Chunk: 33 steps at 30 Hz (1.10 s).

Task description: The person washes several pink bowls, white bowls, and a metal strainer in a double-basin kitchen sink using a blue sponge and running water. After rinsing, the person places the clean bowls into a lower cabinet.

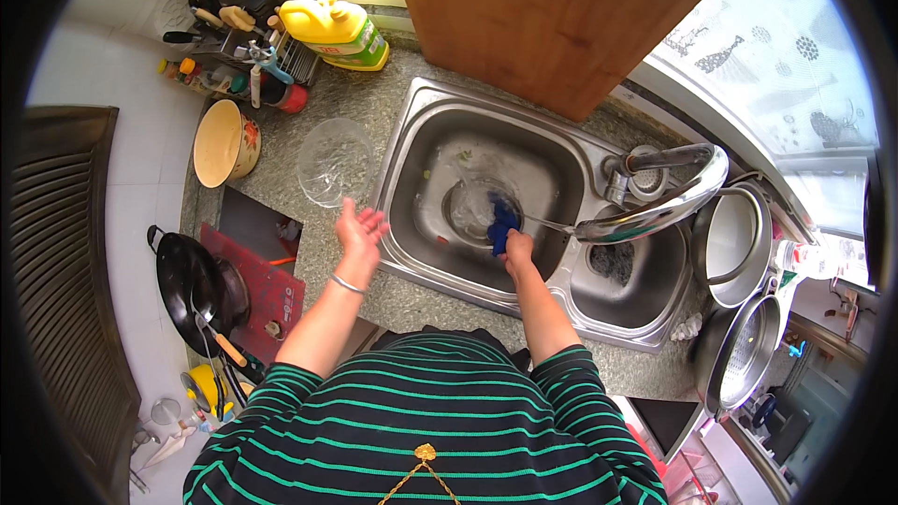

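My right hand [518, 250] grips a dark blue cloth [501, 223] over the large basin of a stainless steel sink [421, 147]. A thin stream of water runs from the chrome faucet [656, 217] towards the cloth. Behind the cloth, a round drain area [466, 203] shows under moving water. My left hand [359, 230] is held palm up with its fingers apart, nothing in it, at the sink's left rim. Just beyond that hand, a clear glass bowl [335, 161] stands on the speckled stone counter [400, 301].
A tall wooden board [554, 21] leans at the window behind the sink. Left are a yellow jug [337, 31], an enamel bowl [228, 144], a utensil rack [298, 59] and a black wok [184, 287]. Metal pots [733, 245] crowd the right side. The small basin [645, 294] holds a dark scourer-like mass [612, 263].
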Each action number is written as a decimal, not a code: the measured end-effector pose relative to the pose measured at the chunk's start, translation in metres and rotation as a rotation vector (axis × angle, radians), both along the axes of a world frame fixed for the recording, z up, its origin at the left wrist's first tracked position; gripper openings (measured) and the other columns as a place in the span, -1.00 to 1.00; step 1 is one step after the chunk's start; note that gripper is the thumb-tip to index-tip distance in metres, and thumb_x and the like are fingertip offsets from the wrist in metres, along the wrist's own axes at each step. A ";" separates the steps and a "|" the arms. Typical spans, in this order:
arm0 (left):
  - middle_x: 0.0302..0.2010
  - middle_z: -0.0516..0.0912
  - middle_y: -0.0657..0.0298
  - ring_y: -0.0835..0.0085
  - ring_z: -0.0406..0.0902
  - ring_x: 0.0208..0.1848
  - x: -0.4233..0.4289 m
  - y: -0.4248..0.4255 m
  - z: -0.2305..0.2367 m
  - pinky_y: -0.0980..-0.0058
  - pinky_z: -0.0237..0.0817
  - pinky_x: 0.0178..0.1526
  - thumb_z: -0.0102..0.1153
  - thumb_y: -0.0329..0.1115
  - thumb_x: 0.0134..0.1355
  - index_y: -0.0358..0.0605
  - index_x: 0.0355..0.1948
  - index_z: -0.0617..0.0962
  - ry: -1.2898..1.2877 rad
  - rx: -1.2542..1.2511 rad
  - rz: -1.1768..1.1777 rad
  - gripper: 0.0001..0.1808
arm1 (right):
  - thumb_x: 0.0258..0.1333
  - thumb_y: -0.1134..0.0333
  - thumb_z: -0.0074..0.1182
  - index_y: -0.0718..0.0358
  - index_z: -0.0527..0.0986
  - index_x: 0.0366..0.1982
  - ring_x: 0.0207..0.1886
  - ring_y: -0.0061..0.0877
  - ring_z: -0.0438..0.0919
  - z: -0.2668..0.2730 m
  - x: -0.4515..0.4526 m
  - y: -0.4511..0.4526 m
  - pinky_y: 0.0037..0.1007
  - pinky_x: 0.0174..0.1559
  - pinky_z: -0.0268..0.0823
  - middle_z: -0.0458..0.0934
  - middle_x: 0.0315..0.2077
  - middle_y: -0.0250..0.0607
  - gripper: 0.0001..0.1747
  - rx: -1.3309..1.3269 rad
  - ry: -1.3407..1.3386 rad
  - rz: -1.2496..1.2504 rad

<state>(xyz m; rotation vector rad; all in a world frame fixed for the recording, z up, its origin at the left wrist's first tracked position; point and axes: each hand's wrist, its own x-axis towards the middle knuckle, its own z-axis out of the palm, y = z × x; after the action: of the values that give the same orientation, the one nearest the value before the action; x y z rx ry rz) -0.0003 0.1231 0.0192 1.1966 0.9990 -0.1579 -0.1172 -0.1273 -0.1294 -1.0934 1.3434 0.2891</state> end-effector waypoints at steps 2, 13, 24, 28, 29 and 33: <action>-0.29 0.45 0.15 0.33 0.50 -0.35 -0.024 -0.031 -0.001 0.33 0.43 -0.46 0.07 -0.01 0.14 -0.13 0.04 0.29 0.127 0.017 -0.397 -0.44 | 0.05 0.34 -0.14 0.23 0.31 -0.39 -0.77 -0.58 0.20 0.006 -0.001 -0.003 -0.54 -0.79 -0.04 0.32 -0.66 -0.32 -0.88 0.315 0.065 -0.147; -0.68 0.51 0.12 0.38 0.46 -0.76 -0.018 -0.080 -0.045 0.47 0.23 -0.80 -0.10 -0.49 0.00 -0.38 0.02 0.28 0.332 0.420 -1.121 -0.51 | 0.03 0.38 -0.08 0.32 0.42 -0.33 -0.64 -0.49 0.42 0.042 -0.029 -0.014 -0.45 -0.66 0.27 0.47 -0.57 -0.23 -0.82 0.226 -0.044 0.485; -0.28 0.52 -0.15 0.24 0.53 -0.66 -0.044 -0.138 0.014 0.36 0.39 -0.68 -0.11 -0.59 -0.03 -0.27 0.27 0.00 -0.006 0.471 -1.273 -0.23 | -0.31 0.35 0.26 0.29 0.47 -0.47 -0.26 -0.13 0.45 0.056 0.000 0.005 -0.28 -0.15 0.31 0.50 -0.36 0.04 -0.72 -0.854 -0.265 0.764; -0.24 0.51 -0.13 0.31 0.52 -0.72 -0.064 -0.153 0.019 0.43 0.36 -0.77 -0.14 -0.62 0.01 -0.19 0.26 -0.01 0.140 0.177 -1.198 -0.26 | -0.24 0.43 0.23 0.31 0.43 -0.43 -0.37 -0.30 0.46 0.034 0.039 0.013 -0.32 -0.25 0.29 0.47 -0.47 -0.11 -0.75 -0.739 -0.264 0.019; -0.25 0.51 -0.12 0.30 0.52 -0.72 -0.067 -0.153 0.015 0.44 0.36 -0.78 -0.15 -0.62 0.01 -0.18 0.25 0.01 0.132 0.109 -1.165 -0.28 | -0.11 0.41 0.17 0.25 0.42 -0.37 -0.41 -0.50 0.41 0.036 0.047 0.015 -0.41 -0.35 0.28 0.45 -0.48 -0.29 -0.79 -0.370 -0.483 -0.199; -0.35 0.54 -0.03 0.30 0.54 -0.69 -0.032 -0.129 -0.005 0.49 0.37 -0.80 -0.11 -0.60 -0.04 -0.23 0.07 0.21 0.092 0.061 -1.200 -0.44 | -0.05 0.26 0.16 0.27 0.45 -0.32 -0.35 -0.58 0.42 0.087 0.034 0.020 -0.49 -0.24 0.27 0.51 -0.44 -0.33 -0.72 0.219 -0.610 0.120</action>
<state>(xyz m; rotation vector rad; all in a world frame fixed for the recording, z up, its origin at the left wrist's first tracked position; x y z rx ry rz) -0.0323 -0.0061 0.0138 1.7231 0.2387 -1.1295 -0.0830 -0.1075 -0.0419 -0.9722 0.6887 0.1646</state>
